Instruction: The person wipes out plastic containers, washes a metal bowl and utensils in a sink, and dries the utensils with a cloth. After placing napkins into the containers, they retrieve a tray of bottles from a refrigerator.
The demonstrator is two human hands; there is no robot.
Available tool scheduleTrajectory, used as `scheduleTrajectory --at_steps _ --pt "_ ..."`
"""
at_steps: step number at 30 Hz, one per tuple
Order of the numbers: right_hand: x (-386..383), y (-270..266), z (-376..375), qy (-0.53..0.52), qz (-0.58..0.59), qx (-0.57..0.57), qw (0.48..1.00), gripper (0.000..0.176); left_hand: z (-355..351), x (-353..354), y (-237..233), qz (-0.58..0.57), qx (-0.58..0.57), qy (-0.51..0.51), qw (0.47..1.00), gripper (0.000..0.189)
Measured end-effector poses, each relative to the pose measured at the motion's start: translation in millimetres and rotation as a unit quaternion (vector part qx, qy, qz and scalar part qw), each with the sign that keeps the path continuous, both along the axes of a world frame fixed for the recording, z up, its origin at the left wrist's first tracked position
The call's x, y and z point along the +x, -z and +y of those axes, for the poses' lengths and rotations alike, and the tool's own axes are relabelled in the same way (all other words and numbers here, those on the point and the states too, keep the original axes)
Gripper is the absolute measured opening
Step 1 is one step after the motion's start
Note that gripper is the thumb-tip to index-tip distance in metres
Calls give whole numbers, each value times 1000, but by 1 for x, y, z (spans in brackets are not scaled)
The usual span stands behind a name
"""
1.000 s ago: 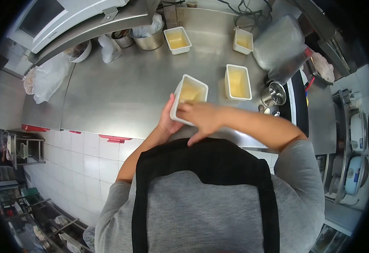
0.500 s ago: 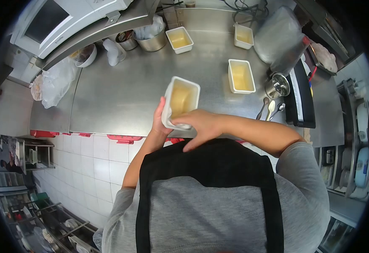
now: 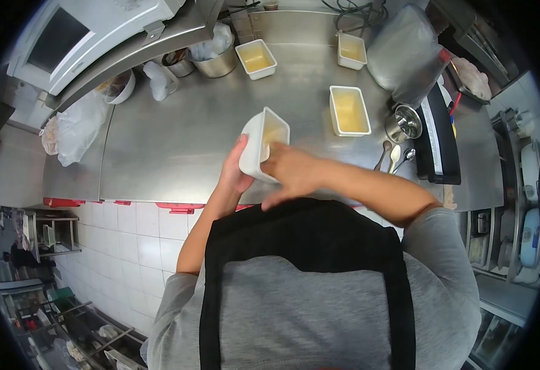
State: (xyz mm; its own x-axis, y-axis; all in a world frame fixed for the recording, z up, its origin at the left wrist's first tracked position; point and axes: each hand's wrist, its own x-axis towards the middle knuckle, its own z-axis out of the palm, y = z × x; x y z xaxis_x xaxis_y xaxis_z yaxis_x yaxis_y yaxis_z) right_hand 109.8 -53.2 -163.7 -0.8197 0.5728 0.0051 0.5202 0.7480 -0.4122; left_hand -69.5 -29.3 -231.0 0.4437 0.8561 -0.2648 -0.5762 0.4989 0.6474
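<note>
A white rectangular tub point(image 3: 254, 148) with a yellowish inside is raised above the counter, tilted with its opening toward the right. My left hand point(image 3: 235, 169) is closed round its outer left side and base, thumb up along the wall. My right hand point(image 3: 294, 169) reaches over the near rim into the tub. Its thumb sticks out apart from the other fingers, whose tips are hidden inside. A similar white tub point(image 3: 349, 111) with yellow in it rests on the counter to the right.
On the steel counter point(image 3: 171, 145), more such tubs stand at the back left point(image 3: 256, 60) and back right point(image 3: 351, 50). Several spoons point(image 3: 395, 157) lie near a metal cup point(image 3: 404, 123), beside a black tray point(image 3: 429, 142). A large plastic bag point(image 3: 404, 49) sits behind them.
The held tub has tipped so its opening turns to the right and more of its outer wall shows. My right hand has moved up and farther into it.
</note>
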Motion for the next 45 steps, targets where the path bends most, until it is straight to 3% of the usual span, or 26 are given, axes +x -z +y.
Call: scheduleTrajectory --at_steps 4,5,8,9,12,13,16,17,20,21,22,24,27,30,33,35,38,41,43,45 --pt "0 -19 -7 16 123 -138 983 72 13 1 -6 -70 33 6 997 53" --pt "6 -22 -4 38 163 -152 974 64 13 3 -7 -86 24 4 996 51" --pt "10 -29 26 180 314 -317 877 60 26 9 -7 -138 26 22 990 52" --pt "8 -37 33 221 282 -227 905 55 30 13 -6 -157 30 31 987 53" --pt "-2 -45 44 223 175 -248 926 49 38 27 -4 -115 -23 -19 993 55" --pt "-7 -27 48 174 179 -193 949 44 45 25 -8 -112 27 1 993 57" --pt "-10 -6 37 96 162 14 982 39 76 22 -8 -163 34 70 983 59" --pt "-7 -7 51 138 130 -6 982 32 82 28 -6 -145 28 48 988 61" --pt "32 -24 101 184 234 86 951 29 125 34 -20 -13 57 18 998 61" --pt "46 -27 119 198 234 132 943 30 140 40 -28 29 102 -49 993 58" --pt "61 -30 138 212 233 177 932 30 158 44 -28 141 73 -95 983 57" --pt "85 -35 173 220 153 190 945 30 192 52 -26 359 9 -174 917 60" --pt "105 -19 214 252 27 140 957 30 233 62 -11 437 60 -133 887 65" --pt "111 12 248 265 -19 144 953 28 275 64 16 431 77 -131 890 65" --pt "107 43 272 259 38 168 950 16 297 65 18 444 111 -136 878 63" --pt "103 51 282 214 109 154 958 16 303 67 12 447 97 -122 881 62" --pt "108 33 282 228 165 228 932 23 288 66 -5 464 79 -127 873 59" --pt "131 -24 223 245 222 281 901 18 254 48 -19 458 103 -136 872 61" --pt "149 -38 161 312 83 274 906 19 226 34 -19 424 125 -140 886 59" --pt "169 -4 111 319 39 230 919 19 193 23 -7 377 136 -145 905 54"
